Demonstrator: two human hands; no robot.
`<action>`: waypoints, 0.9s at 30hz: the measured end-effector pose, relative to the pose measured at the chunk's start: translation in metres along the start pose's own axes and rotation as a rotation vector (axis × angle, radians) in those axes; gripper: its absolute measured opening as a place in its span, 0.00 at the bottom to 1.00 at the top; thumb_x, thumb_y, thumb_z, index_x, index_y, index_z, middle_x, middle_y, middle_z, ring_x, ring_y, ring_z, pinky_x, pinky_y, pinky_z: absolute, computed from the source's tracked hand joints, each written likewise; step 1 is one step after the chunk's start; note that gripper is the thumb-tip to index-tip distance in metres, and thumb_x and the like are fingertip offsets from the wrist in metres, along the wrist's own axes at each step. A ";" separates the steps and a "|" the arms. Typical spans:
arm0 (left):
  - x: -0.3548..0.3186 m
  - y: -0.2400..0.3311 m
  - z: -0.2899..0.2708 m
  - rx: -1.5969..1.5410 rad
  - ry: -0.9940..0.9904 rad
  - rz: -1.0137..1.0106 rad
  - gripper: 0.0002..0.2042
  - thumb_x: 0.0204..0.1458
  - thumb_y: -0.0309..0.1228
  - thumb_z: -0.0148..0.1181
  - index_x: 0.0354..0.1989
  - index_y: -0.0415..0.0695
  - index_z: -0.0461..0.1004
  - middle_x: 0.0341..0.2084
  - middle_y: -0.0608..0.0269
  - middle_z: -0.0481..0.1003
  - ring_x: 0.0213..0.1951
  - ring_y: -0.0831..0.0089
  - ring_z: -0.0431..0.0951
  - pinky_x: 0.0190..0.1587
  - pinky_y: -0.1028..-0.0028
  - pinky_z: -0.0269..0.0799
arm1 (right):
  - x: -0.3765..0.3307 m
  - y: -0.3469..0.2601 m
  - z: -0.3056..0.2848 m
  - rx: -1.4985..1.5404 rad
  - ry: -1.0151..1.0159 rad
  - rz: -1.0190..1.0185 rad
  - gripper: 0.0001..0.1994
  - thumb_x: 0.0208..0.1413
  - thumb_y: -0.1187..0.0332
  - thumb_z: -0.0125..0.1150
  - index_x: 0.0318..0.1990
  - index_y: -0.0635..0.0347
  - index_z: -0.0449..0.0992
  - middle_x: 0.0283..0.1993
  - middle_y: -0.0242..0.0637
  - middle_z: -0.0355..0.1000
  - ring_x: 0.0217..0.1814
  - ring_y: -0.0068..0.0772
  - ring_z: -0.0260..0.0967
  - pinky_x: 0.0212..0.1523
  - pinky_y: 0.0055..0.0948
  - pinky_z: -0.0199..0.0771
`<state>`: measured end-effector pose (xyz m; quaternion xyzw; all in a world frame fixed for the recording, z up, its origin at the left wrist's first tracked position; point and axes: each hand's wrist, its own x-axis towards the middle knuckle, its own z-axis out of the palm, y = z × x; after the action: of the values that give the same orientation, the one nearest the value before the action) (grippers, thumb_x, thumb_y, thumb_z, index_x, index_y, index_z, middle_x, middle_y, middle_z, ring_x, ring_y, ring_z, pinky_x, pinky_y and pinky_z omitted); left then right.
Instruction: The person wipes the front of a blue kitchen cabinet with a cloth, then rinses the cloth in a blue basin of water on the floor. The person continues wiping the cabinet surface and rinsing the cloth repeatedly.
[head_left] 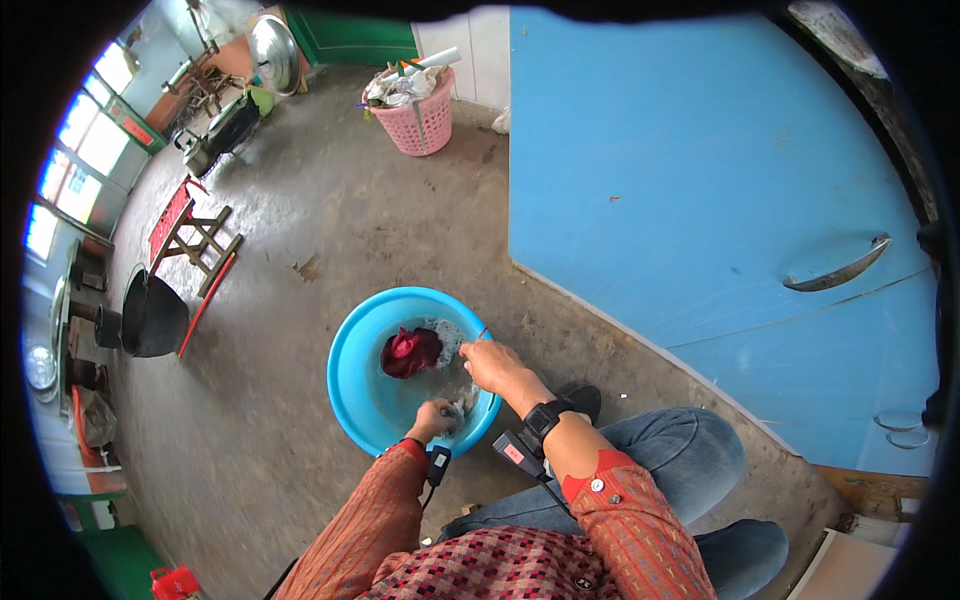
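A light-blue basin (345, 402) stands on the floor before me, holding water with suds. In it lies a wet, dark-red cloth (411, 352), bunched up and touched by neither hand. My left hand (432, 420) is down inside the basin near its front side, fingers curled closed. Pale, wet stuff shows beside those fingers; I cannot tell foam from fabric. Over the right rim hangs my right hand (491, 366), also closed, its fingertips turned toward the water. Whatever it may hold is hidden. A thin red strip shows at the rim just beyond it.
A blue cabinet (690, 170) with a metal handle fills the right side. Farther off stand a pink basket (418, 122) full of odds and ends, a small red-topped stool (172, 222), a black bucket (155, 315) and a kettle (196, 155). My bent knees are right of the basin.
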<state>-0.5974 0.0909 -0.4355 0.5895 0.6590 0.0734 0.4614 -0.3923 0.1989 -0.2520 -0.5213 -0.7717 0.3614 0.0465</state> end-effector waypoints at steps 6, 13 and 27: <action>-0.037 0.065 -0.077 -0.748 -0.048 -0.029 0.16 0.46 0.19 0.65 0.45 0.39 0.74 0.33 0.67 0.77 0.35 0.77 0.76 0.40 0.73 0.74 | 0.003 0.004 0.024 0.227 0.057 0.007 0.19 0.57 0.59 0.55 0.53 0.59 0.72 0.46 0.52 0.74 0.55 0.54 0.69 0.55 0.45 0.69; -0.068 0.155 -0.129 -0.723 -0.097 0.369 0.26 0.48 0.19 0.64 0.55 0.44 0.63 0.46 0.66 0.71 0.46 0.75 0.73 0.50 0.74 0.70 | 0.010 -0.028 0.033 1.395 -0.305 0.246 0.34 0.58 0.38 0.44 0.61 0.56 0.65 0.56 0.45 0.69 0.60 0.45 0.66 0.56 0.42 0.68; -0.044 0.151 -0.134 -0.500 0.294 0.360 0.45 0.45 0.21 0.68 0.70 0.46 0.45 0.56 0.56 0.65 0.57 0.62 0.66 0.60 0.64 0.61 | 0.004 -0.070 0.008 0.539 0.104 -0.243 0.15 0.58 0.61 0.54 0.47 0.62 0.71 0.44 0.51 0.70 0.49 0.55 0.67 0.49 0.46 0.68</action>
<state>-0.5888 0.1577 -0.2403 0.5481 0.5654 0.3969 0.4715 -0.4518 0.1849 -0.2167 -0.4117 -0.7013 0.5177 0.2658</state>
